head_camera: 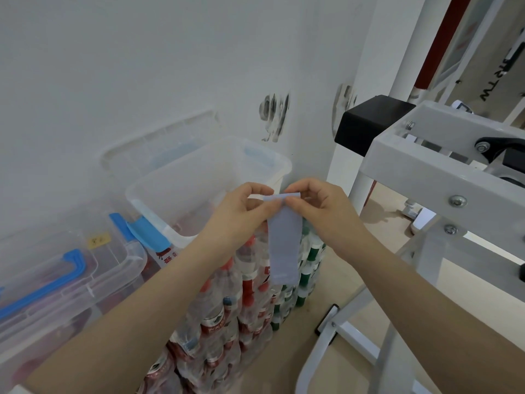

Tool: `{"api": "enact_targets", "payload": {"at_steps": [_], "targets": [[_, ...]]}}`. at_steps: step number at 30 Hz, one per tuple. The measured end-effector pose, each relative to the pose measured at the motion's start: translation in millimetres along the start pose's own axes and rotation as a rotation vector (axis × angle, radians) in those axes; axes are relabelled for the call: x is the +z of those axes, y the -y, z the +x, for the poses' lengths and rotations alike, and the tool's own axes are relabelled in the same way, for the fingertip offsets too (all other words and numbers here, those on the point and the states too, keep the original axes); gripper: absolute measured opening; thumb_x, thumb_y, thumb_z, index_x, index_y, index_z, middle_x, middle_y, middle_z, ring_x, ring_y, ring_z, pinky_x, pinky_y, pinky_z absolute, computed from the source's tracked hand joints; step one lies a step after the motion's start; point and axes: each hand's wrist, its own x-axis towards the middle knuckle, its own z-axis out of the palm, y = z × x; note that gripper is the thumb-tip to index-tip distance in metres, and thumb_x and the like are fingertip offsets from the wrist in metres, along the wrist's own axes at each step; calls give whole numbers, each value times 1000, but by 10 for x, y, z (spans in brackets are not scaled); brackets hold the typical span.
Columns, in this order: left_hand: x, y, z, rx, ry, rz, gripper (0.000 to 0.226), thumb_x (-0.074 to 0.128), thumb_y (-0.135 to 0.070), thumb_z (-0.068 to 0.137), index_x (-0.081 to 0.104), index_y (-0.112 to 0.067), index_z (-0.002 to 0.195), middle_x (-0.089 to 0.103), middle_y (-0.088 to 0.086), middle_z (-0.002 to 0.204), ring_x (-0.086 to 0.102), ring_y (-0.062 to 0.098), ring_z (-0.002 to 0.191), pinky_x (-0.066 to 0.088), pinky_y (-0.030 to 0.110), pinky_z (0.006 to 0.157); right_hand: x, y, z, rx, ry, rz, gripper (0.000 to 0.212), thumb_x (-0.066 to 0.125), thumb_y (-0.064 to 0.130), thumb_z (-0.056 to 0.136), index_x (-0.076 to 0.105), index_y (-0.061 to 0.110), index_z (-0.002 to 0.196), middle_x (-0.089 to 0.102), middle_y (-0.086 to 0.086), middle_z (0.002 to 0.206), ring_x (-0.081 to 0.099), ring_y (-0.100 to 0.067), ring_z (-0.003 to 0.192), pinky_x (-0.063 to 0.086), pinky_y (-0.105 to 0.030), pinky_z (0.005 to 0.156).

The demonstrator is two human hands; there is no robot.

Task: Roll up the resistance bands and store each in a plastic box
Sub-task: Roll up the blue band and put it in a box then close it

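Observation:
A pale blue-grey resistance band (284,245) hangs flat in front of me, its top edge folded over into a small roll. My left hand (241,214) pinches the left end of that rolled top edge. My right hand (321,209) pinches the right end. Behind the hands stands an open clear plastic box (159,189) with blue latches, its lid (159,137) leaning against the wall. A second clear plastic box (56,280) with a blue handle is shut, at the lower left.
Shrink-wrapped packs of water bottles (241,317) with red and green labels are stacked under the boxes and below the band. A grey-white metal gym frame (443,172) with a black end cap fills the right side. White wall lies behind.

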Motion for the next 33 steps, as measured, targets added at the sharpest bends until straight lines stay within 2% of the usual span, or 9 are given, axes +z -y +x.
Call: {"api": "enact_targets", "payload": {"at_steps": [5,9,11,16,21,23,25,28,33], "targets": [[30,-32,-3,-49,10,-72,19,52,-24,91,61,-8,87,71,-5,63,68,10,61,55,20,57,-1,-42,-33,0,-7,26,21,60,4,84,63,25,83,66,-3,92,64,-26,91,54,-42,85],[47,-21,7,-29,-50,-43,10,58,-19,88,60,-11,82,70,1,68,65,32,72,51,56,78,-31,-79,-35,35,62,89,23,62,2,82,64,25,85,66,-3,96,65,-23,90,55,-35,83],[43,-29,3,-1,-70,-41,6,61,-17,86,59,-14,81,70,6,75,64,43,79,46,64,81,-39,-105,-31,67,66,132,20,63,6,83,64,23,93,65,-2,99,65,-15,88,55,-27,80],[52,-52,8,104,-55,87,12,61,-6,84,56,-16,81,64,-2,77,64,18,71,55,40,72,-38,-118,-19,213,53,254,9,56,22,89,65,18,89,68,-2,85,66,-15,77,56,-33,71],[82,-27,-3,111,-51,103,13,60,-3,82,57,-11,92,64,-2,85,66,32,82,53,47,76,-25,-138,0,162,66,218,9,58,16,89,64,20,84,68,0,80,66,-9,74,55,-24,66],[92,-16,2,84,-35,78,21,61,-7,83,55,-16,101,63,-5,95,67,30,85,54,47,76,-30,-147,3,134,59,195,8,58,14,88,63,20,87,67,-4,86,64,-13,79,54,-28,70],[91,-8,10,2,6,48,24,60,-21,86,51,-18,109,65,1,101,69,23,82,58,38,72,-41,-143,14,109,43,182,8,58,12,88,62,19,89,65,-5,92,63,-16,82,54,-29,71],[77,-12,21,-125,56,-45,30,46,-34,93,55,-11,110,69,5,90,68,10,68,52,19,57,-41,-137,38,87,59,171,12,58,8,87,61,19,90,64,-4,97,61,-14,83,54,-25,71],[46,1,48,-135,81,21,30,45,-30,94,65,-9,99,71,7,88,68,11,71,55,16,61,-20,-158,40,98,101,143,18,58,5,87,59,23,89,62,-3,100,58,-14,86,51,-32,81]]}}
